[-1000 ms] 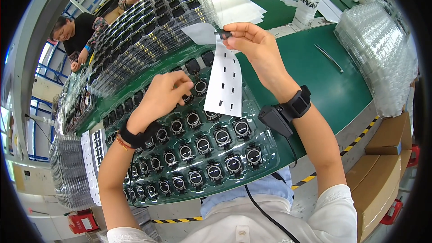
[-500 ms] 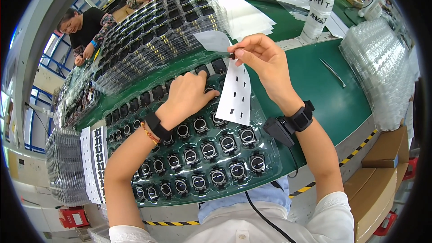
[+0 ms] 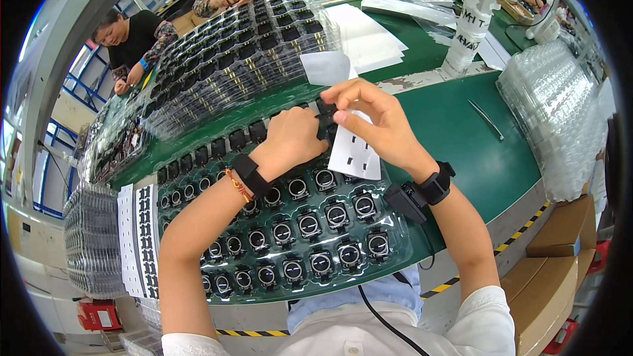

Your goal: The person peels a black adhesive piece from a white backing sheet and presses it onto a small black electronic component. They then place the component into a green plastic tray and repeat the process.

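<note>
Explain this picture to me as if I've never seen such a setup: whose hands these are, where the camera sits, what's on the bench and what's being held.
No machine here: a person works with bare hands. The camera is worn on their head and looks down through a fisheye lens, so straight edges bend near the rim.

On the green bench lies a clear tray with rows of small round black parts. More trays are stacked behind and at the right, and label strips lie at the left.

The right hand pinches a white sheet with small black stickers above the tray. The left hand rests at the tray's far rows, fingertips meeting the right hand; what they grip is hidden. Both wrists wear black bands. Other people work across the bench.
</note>
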`<state>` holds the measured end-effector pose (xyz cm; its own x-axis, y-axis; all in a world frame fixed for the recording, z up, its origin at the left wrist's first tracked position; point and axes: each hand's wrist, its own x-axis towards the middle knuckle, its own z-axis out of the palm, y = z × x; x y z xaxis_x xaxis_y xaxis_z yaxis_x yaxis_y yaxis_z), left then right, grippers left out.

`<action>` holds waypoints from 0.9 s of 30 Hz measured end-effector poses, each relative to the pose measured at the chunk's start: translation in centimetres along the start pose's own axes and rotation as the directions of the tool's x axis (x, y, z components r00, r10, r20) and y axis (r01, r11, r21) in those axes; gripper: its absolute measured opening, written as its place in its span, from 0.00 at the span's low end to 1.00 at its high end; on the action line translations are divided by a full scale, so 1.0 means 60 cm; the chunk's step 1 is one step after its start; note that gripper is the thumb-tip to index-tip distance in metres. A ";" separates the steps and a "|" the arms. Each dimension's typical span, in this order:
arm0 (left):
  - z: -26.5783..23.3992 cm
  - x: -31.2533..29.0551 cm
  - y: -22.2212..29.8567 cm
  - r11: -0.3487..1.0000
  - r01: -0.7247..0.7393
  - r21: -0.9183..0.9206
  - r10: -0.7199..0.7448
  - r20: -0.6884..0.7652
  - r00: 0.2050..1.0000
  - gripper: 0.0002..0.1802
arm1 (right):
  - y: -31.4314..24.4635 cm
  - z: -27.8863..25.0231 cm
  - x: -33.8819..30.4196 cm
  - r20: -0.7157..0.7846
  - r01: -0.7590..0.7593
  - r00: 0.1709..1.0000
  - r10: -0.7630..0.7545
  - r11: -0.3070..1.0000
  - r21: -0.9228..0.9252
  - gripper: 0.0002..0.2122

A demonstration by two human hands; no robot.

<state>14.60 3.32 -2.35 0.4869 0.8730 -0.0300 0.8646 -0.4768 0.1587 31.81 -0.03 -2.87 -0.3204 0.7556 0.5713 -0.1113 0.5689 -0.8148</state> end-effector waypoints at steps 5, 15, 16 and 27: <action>-0.062 -0.020 0.012 0.991 0.072 -0.113 -0.068 0.039 0.997 0.19 | -0.005 -0.008 -0.001 -0.240 -0.099 0.967 0.082 0.993 -0.062 0.02; -0.050 -0.051 -0.027 0.455 -0.122 -0.882 -0.025 -0.149 0.989 0.20 | -0.018 0.012 -0.003 -0.242 -0.297 0.904 0.353 0.924 0.240 0.05; -0.052 -0.053 -0.025 0.468 -0.114 -0.876 -0.039 -0.149 0.988 0.21 | -0.018 0.014 -0.003 -0.226 -0.319 0.903 0.366 0.922 0.217 0.04; -0.048 -0.052 -0.013 0.540 -0.184 -0.821 0.028 -0.200 0.979 0.20 | -0.009 0.019 -0.007 -0.199 -0.411 0.891 0.409 0.911 0.029 0.03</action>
<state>12.04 1.26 0.47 0.4764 0.8621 0.1728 0.2758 -0.3332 0.9016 30.92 -1.00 -2.79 -0.1439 0.9701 0.1954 0.0028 0.1978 -0.9802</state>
